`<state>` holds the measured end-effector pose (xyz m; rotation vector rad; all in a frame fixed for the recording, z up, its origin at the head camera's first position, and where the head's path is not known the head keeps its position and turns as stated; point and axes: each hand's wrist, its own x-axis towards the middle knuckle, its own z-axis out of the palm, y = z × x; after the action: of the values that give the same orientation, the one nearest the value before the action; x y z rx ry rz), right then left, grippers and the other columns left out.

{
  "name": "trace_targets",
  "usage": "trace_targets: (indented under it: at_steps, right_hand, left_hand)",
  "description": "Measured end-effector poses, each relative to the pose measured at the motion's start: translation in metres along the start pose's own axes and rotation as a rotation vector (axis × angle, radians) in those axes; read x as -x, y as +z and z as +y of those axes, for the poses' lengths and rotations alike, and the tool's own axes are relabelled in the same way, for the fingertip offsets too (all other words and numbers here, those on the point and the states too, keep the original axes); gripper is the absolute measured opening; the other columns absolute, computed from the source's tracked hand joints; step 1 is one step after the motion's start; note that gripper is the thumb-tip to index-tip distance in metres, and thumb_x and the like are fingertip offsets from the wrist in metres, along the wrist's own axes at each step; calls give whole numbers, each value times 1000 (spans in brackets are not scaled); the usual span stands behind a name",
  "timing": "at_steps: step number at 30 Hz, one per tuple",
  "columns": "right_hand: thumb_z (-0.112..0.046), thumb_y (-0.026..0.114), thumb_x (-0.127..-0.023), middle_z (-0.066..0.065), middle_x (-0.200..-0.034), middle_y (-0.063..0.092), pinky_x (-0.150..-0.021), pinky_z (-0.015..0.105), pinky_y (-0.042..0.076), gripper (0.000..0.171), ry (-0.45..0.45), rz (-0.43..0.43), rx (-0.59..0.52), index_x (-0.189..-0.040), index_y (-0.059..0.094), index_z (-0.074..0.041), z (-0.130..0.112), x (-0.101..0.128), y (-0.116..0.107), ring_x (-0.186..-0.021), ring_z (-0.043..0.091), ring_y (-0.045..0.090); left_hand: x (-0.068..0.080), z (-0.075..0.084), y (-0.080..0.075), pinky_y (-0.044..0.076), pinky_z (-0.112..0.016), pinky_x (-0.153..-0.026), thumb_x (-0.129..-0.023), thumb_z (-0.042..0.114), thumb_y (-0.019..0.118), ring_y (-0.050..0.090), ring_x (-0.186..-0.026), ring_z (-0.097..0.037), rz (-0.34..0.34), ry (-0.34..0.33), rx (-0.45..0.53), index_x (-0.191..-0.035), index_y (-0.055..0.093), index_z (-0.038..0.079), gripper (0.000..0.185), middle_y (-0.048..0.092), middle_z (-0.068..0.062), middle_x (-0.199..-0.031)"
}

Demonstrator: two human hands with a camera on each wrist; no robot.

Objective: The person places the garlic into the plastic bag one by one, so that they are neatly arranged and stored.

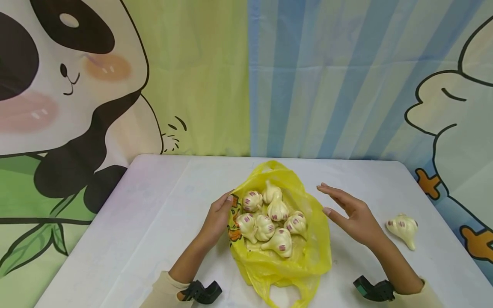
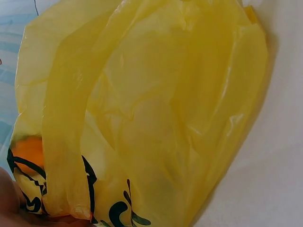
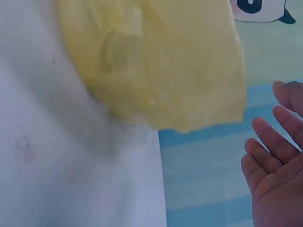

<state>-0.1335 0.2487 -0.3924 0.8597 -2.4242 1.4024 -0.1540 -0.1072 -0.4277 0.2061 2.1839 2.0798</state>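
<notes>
A yellow plastic bag (image 1: 319,244) with a printed orange and black pattern stands wide-mouthed on the table. Inside it lie several garlic bulbs (image 1: 283,241), whitish with purple marks. My left hand (image 1: 217,218) pinches the bag's left rim between thumb and fingers; in the left wrist view the bag (image 2: 156,104) fills most of the picture and only part of that hand shows. To the right of the bag, my right hand (image 1: 356,218) is held with fingers extended and nothing in it, its fingertips just off the rim. The right wrist view shows its spread fingers (image 3: 272,142) apart from the bag.
One more garlic bulb (image 1: 402,229) lies on the white table (image 1: 161,222), right of the right forearm. Behind the table hangs a cartoon curtain (image 1: 200,77) with a panda. Each wrist wears a black camera mount (image 1: 373,290).
</notes>
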Motion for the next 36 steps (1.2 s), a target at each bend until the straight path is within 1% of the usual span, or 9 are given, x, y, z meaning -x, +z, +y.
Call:
trace_targets:
  at_steps: [5,11,14,18,20,25,30,34,36]
  right_hand:
    - [15,67,-84,13,-142,49,-105,19,32,61,24,58,59,-140,51,-3,8,11,-13,-137,18,38]
    - [2,73,-85,-3,-142,50,-98,7,31,58,139,148,246,-139,55,-13,17,28,-28,-134,0,36]
    - [-2,72,-88,-1,-144,47,-97,5,28,57,196,184,307,-140,53,-13,21,37,-37,-133,-6,32]
    - [-10,69,-92,2,-148,43,-98,3,23,56,282,236,348,-144,49,-15,27,49,-50,-133,-10,27]
    - [-11,68,-93,0,-148,43,-99,3,21,56,313,277,342,-145,48,-15,30,54,-55,-135,-7,26]
    - [-10,69,-92,-9,-149,41,-105,9,20,56,359,401,342,-144,50,-16,35,66,-64,-140,2,25]
    - [-15,67,-93,-13,-152,36,-108,13,14,58,463,458,327,-147,46,-21,37,78,-76,-142,1,18]
    - [-21,67,-94,-16,-155,26,-115,35,8,63,542,473,343,-150,40,-21,42,88,-82,-142,-2,10]
    - [-21,68,-93,-15,-158,19,-115,48,5,66,561,484,348,-152,37,-20,46,93,-84,-143,0,5]
  left_hand:
    - [0,1,0,35,-45,-108,-108,26,34,48,-127,-27,-4,6,6,-144,44,2,45,52,-14,-139]
    - [0,3,1,39,-44,-104,-108,25,34,52,-120,-26,8,-1,-6,-144,45,3,44,55,-14,-134]
    - [-1,3,2,40,-43,-102,-107,26,34,53,-119,-25,12,-4,-10,-145,44,3,45,55,-13,-134]
    - [-1,3,2,40,-42,-103,-107,26,34,52,-120,-25,12,-8,-7,-145,44,3,45,55,-12,-135]
    - [1,3,1,39,-43,-103,-107,27,34,52,-121,-26,9,-12,-3,-145,44,4,45,54,-13,-135]
    - [3,4,-1,37,-45,-106,-108,27,34,50,-124,-27,-2,-7,4,-144,45,3,45,53,-14,-137]
    - [2,4,-1,36,-45,-107,-108,27,34,48,-126,-26,2,-3,-5,-145,43,3,46,52,-13,-139]
    - [2,3,1,32,-44,-109,-108,27,33,42,-132,-25,8,1,-15,-146,42,3,46,48,-12,-143]
    - [1,3,2,32,-44,-110,-108,27,34,42,-133,-25,15,0,-20,-146,43,2,46,48,-12,-143]
